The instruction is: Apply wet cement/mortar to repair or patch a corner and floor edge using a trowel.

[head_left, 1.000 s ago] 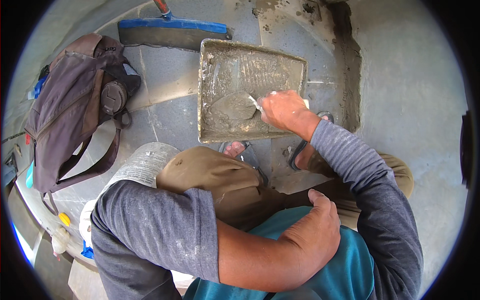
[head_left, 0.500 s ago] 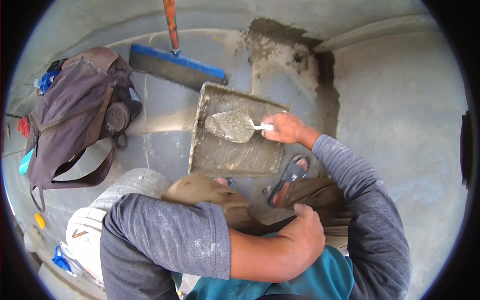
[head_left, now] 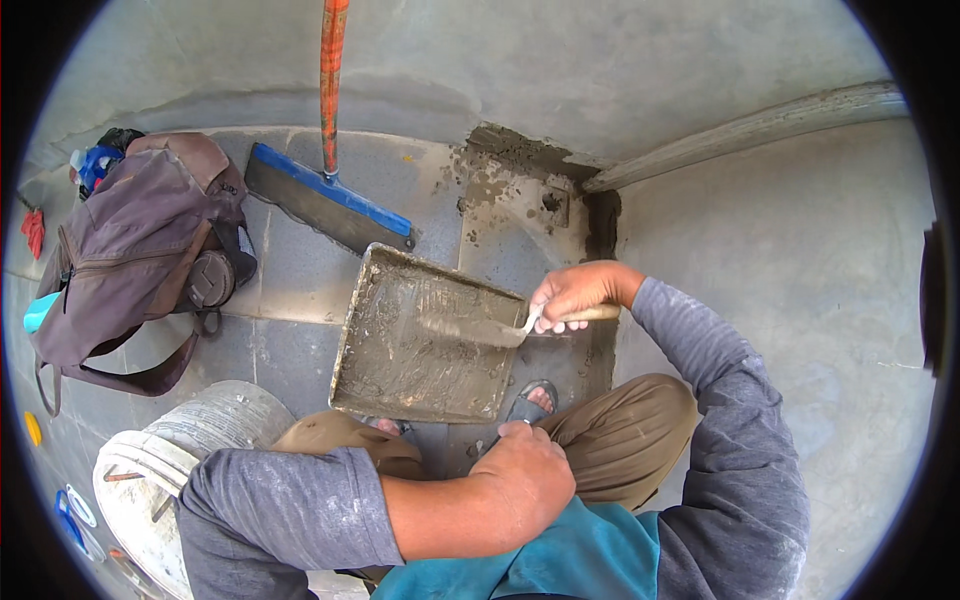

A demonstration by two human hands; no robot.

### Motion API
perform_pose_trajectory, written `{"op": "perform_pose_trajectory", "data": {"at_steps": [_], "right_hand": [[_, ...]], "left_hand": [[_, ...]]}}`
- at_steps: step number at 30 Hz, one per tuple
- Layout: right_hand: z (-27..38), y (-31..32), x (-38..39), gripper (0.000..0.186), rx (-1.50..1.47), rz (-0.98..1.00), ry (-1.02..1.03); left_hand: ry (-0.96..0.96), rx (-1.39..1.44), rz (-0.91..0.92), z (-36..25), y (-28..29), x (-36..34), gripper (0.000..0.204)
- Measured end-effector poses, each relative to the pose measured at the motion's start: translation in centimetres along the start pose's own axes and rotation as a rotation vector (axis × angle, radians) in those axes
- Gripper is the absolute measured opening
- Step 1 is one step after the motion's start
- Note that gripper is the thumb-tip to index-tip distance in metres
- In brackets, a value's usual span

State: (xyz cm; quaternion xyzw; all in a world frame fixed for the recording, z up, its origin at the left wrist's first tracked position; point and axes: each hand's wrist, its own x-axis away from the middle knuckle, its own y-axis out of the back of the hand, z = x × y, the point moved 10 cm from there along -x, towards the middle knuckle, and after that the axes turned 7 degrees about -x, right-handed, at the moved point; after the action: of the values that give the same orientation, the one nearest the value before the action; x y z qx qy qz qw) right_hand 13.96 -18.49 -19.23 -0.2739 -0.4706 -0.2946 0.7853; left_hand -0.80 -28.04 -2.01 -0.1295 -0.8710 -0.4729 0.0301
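My right hand (head_left: 575, 297) grips the pale handle of a pointed trowel (head_left: 475, 329). Its blade, blurred at the tip, is tilted on edge over a shallow rectangular tray (head_left: 351, 322). Wet grey mortar (head_left: 400, 370) coats the tray's bottom. My left hand (head_left: 528, 472) is closed in a loose fist in front of my teal shirt, near my knees; its fingertips are turned away, so whatever they hold, if anything, is hidden.
Behind the tray lies a blue floor squeegee (head_left: 345, 203) with an orange handle. A purple-brown backpack (head_left: 145, 225) rests at left, with a plaster-smeared white bucket (head_left: 230, 415) nearer me. Grey walls meet at a mortar-stained corner (head_left: 520, 150). My sandalled foot (head_left: 535, 400) is beside the tray.
The trowel blade has turned from lying flat to edge-on, and my right wrist has rolled over. My view has shifted, moving the tray lower and left in the picture.
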Motion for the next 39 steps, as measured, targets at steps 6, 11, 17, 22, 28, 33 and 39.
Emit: {"op": "perform_pose_trajectory", "data": {"at_steps": [6, 11, 17, 22, 28, 33, 39], "right_hand": [[-4.1, 20.2, 2.2, 0.029, 0.021, -0.816, -0.105], [-2.9, 21.2, 2.8, 0.036, 0.778, -1.067, -0.083], [-8.5, 23.1, 0.3, 0.035, 0.826, -1.342, -0.037], [-6.3, 24.6, -2.9, 0.022, 0.827, -1.529, 0.155], [-9.0, 27.3, -3.2, 0.025, 0.581, -1.588, 0.094], [-7.5, 26.2, 3.1, 0.024, 0.532, -1.591, 0.181], [-8.7, 25.7, 6.8, 0.027, 0.508, -1.563, 0.147]], "left_hand": [[0.12, 0.029, 0.031, 3.7, 0.1, -1.2, 0.021], [0.304, -0.1, 0.004, 7.6, -0.5, -0.2, 0.02], [0.4, -0.193, 0.046, 7.5, -1.5, 0.0, 0.022], [0.56, -0.186, 0.062, 8.1, -0.4, 1.2, 0.03], [0.667, -0.181, 0.032, 10.8, 0.9, -0.2, 0.03], [0.721, -0.197, 0.142, 11.8, -0.6, 0.5, 0.03], [0.681, -0.191, 0.103, 12.3, -0.2, 0.0, 0.03]]}}
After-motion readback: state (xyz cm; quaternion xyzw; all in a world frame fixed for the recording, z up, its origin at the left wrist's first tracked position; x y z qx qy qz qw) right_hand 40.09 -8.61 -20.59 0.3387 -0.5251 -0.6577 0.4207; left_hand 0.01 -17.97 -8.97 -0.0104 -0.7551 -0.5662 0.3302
